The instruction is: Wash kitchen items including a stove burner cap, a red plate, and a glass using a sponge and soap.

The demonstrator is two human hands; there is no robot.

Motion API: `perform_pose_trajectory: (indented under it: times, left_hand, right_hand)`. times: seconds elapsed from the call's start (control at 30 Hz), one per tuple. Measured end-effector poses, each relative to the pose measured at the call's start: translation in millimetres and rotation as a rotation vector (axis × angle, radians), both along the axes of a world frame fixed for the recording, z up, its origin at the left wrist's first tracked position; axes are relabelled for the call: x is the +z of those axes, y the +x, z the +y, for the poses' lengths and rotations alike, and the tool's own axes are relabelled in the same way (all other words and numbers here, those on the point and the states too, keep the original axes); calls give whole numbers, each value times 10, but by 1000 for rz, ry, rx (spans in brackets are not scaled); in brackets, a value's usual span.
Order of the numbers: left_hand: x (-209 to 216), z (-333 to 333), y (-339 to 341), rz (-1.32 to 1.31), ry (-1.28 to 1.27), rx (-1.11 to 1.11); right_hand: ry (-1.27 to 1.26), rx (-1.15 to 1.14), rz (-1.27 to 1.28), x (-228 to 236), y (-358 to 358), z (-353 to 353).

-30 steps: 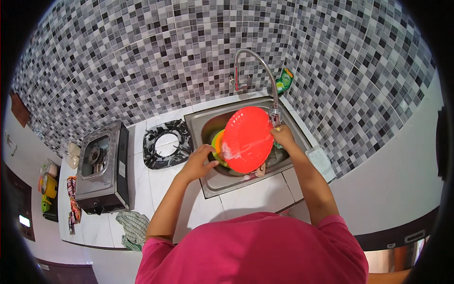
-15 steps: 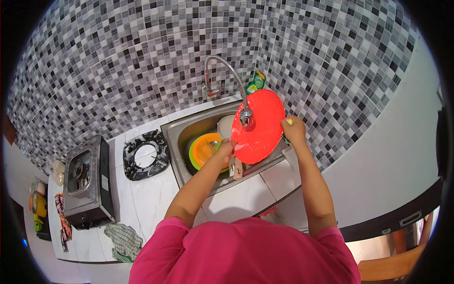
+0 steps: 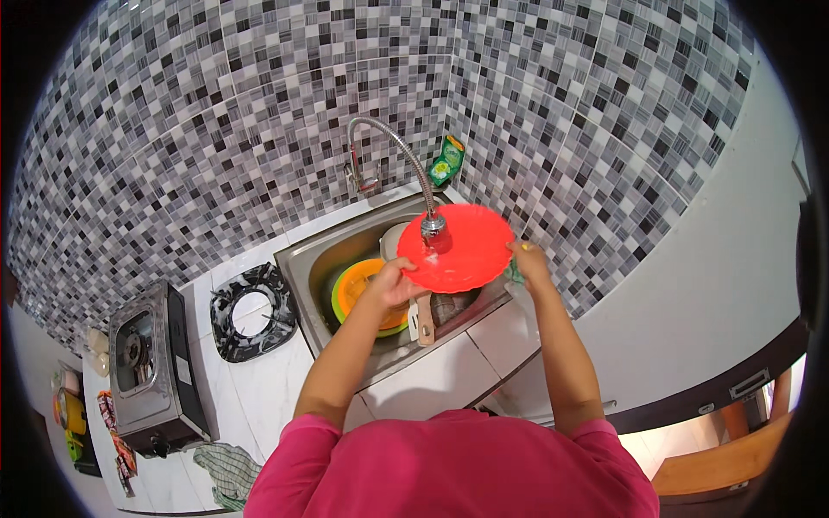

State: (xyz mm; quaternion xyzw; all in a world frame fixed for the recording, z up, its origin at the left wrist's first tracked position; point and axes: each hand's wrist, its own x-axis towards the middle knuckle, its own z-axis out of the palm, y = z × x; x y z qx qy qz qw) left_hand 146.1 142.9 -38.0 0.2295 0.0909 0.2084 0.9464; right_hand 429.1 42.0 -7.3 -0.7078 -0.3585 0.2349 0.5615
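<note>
A red scalloped-edge plate (image 3: 471,250) is held between my two hands under the flexible faucet (image 3: 432,226). My left hand (image 3: 395,283) grips its left rim, and my right hand (image 3: 528,261) pinches the right rim; a small yellow spot shows at the right fingers. The plate lies nearly flat over the metal sink (image 3: 315,250). Below and left of it, an orange plate (image 3: 354,283) rests on a green one (image 3: 338,304) in the basin. A spatula with a wooden handle (image 3: 426,321) leans at the sink's front edge. Part of a pale dish (image 3: 393,239) shows behind my left hand.
A green pouch (image 3: 446,161) stands in the wall corner behind the sink. Left of the sink are a black-and-white stove part (image 3: 231,312) and a gas stove (image 3: 155,367). A checked cloth (image 3: 229,472) lies at the counter's front edge. Tiled walls close in behind and right.
The red plate has tipped from steeply slanted to nearly level, with both hands lowered a little. The view has shifted slightly, so the sink sits further left and lower.
</note>
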Motion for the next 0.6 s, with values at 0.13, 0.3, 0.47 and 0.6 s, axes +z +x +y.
perform_pose_trajectory:
  times: [0.13,0.3,0.47,0.6]
  left_hand:
    - [197,-275,-588,310,8,116]
    - [298,-608,-1190,560,182,380]
    - [339,-754,-1266,618,558,861]
    - [192,-722,-1397,1004,1291,1135]
  right_hand:
    - [-35,89,-18,-14,-416,-52]
    - [40,262,449,-36,-753,-55]
    - [-40,371,985,-303,-1081,6]
    - [23,396,1038,-324,-1440,93]
